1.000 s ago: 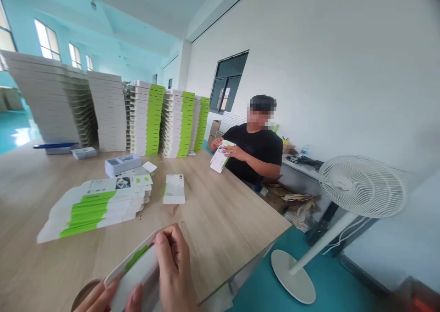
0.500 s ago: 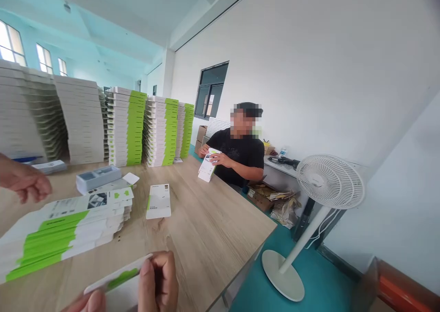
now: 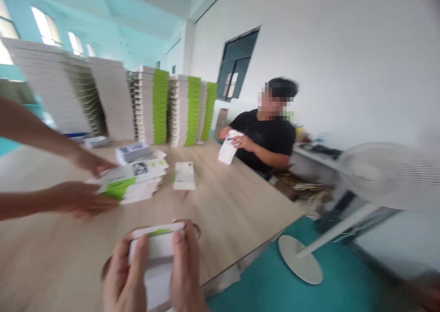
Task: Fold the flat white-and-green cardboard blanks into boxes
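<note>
My left hand [image 3: 128, 268] and my right hand [image 3: 187, 261] grip the two sides of a small white carton [image 3: 160, 257] with a green print along its upper flap. Both thumbs press on its near face, and the fingers curl round behind. The carton is tilted toward me above the near part of the table; its lower end runs down between my palms. Beyond it, a flat white and green carton [image 3: 184, 176] lies on the wooden table [image 3: 220, 211].
Another person's two hands [image 3: 85, 197] touch a pile of flat cartons [image 3: 137, 183] at left. A white tray [image 3: 133, 152] sits behind it. Tall carton stacks [image 3: 161, 106] line the back. A co-worker [image 3: 268, 133] holds a carton [image 3: 227, 149]. A fan [image 3: 385, 174] stands right.
My view has shifted left and down. Both my hands now show fully, with the carton turned to face me. The other person's arms have reached onto the pile of flat cartons.
</note>
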Demonstrator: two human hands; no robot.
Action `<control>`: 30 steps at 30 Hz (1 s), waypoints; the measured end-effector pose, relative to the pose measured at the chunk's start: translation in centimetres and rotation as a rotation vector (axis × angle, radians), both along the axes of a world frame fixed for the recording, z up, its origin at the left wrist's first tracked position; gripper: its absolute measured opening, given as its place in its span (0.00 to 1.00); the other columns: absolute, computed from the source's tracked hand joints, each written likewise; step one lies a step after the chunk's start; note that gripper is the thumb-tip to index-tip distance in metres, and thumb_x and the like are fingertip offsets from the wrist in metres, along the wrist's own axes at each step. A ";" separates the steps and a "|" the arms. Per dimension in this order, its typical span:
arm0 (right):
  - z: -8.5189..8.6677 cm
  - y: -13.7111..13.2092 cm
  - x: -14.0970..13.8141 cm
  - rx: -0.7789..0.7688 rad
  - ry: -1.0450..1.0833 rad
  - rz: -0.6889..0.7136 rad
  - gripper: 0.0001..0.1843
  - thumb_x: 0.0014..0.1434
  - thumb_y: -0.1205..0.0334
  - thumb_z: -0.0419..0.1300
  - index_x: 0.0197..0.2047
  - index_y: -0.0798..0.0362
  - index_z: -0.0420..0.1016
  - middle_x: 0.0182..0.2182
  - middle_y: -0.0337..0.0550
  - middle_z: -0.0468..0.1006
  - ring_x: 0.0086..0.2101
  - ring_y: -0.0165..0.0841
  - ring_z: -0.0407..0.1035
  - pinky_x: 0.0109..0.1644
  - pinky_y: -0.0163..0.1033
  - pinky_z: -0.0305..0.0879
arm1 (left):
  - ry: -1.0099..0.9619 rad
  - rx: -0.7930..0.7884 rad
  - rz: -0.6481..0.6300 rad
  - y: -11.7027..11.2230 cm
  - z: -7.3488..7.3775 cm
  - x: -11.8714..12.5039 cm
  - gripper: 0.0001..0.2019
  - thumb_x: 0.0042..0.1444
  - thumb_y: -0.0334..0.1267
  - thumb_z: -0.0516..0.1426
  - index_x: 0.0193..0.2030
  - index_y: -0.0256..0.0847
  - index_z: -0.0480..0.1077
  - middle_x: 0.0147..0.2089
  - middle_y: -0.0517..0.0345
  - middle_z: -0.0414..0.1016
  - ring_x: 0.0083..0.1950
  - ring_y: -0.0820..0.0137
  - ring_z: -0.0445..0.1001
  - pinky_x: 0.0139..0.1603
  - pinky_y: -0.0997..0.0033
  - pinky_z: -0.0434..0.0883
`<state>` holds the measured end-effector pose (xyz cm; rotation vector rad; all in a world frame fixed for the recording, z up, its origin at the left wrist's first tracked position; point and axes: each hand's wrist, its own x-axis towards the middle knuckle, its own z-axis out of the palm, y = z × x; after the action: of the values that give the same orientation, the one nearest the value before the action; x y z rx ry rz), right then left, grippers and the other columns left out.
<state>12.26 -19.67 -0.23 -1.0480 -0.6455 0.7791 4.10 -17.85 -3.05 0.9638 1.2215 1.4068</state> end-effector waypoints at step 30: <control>1.7 -1.1 1.9 -0.159 -0.113 0.207 0.17 0.60 0.47 0.60 0.42 0.53 0.74 0.42 0.46 0.80 0.37 0.35 0.73 0.39 0.36 0.69 | -0.213 0.118 -0.089 -2.1 4.5 1.9 0.23 0.57 0.58 0.65 0.36 0.37 0.69 0.30 0.62 0.68 0.31 0.77 0.61 0.31 0.79 0.63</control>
<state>14.19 -20.72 1.50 -1.1886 -0.8078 0.9688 6.05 -19.90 1.42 0.9109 0.9358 1.4823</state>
